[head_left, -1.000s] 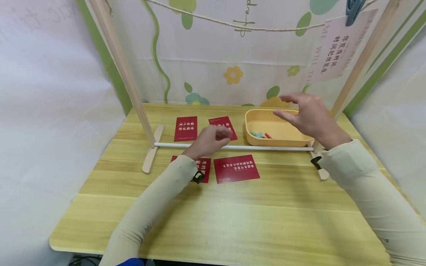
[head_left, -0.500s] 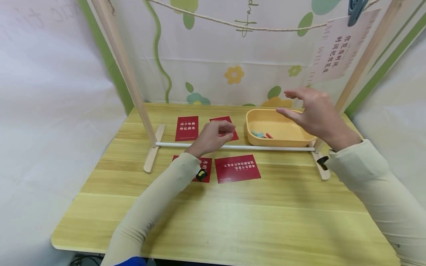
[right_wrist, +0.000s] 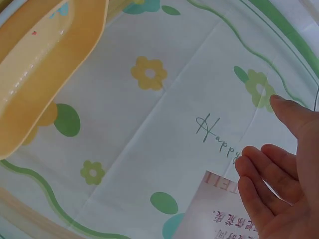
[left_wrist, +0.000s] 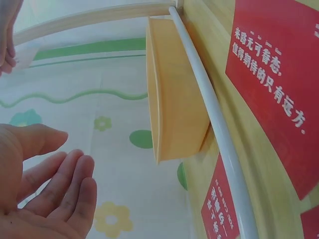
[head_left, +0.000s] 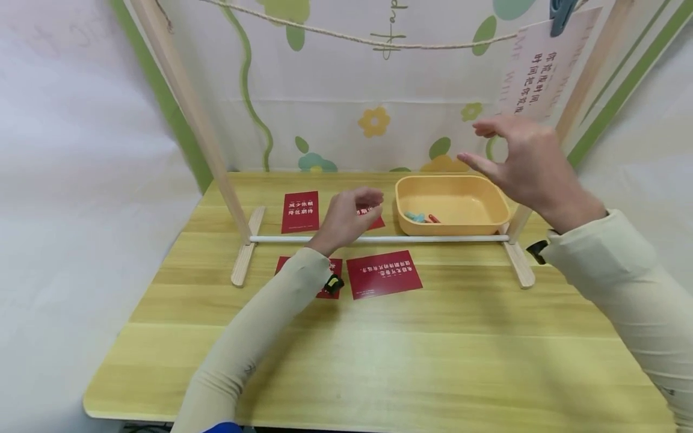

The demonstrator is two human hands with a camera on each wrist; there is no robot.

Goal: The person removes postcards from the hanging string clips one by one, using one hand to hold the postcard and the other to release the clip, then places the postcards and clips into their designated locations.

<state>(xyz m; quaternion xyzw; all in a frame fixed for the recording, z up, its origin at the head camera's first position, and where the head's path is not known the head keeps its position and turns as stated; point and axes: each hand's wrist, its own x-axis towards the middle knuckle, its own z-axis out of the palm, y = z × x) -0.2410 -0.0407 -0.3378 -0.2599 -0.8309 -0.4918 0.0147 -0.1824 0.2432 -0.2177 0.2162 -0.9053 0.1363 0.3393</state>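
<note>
My left hand (head_left: pixel 349 218) hovers over the red cards with fingers loosely bent and nothing in it. Behind it, a red card (head_left: pixel 373 219) is partly hidden; another red card (head_left: pixel 300 211) lies to its left. Nearer me are a wide red card (head_left: pixel 384 274) and one (head_left: pixel 308 278) half covered by my sleeve. My right hand (head_left: pixel 533 165) is raised at the right of the yellow tray (head_left: pixel 452 228), thumb and fingers apart, holding nothing. A pale printed card (head_left: pixel 541 72) hangs above it from a blue clothespin (head_left: pixel 561 15).
A wooden frame with a left post (head_left: pixel 189 102) and a white bottom bar (head_left: pixel 433 239) stands across the table (head_left: pixel 379 361). A rope (head_left: pixel 346 37) spans its top. Small blue clothespins (head_left: pixel 414 217) and a red clothespin (head_left: pixel 434 219) lie in the tray.
My right hand has risen and moved right, away from the tray and closer to the hanging card. My left hand has shifted slightly right and up. Neither has picked anything up.
</note>
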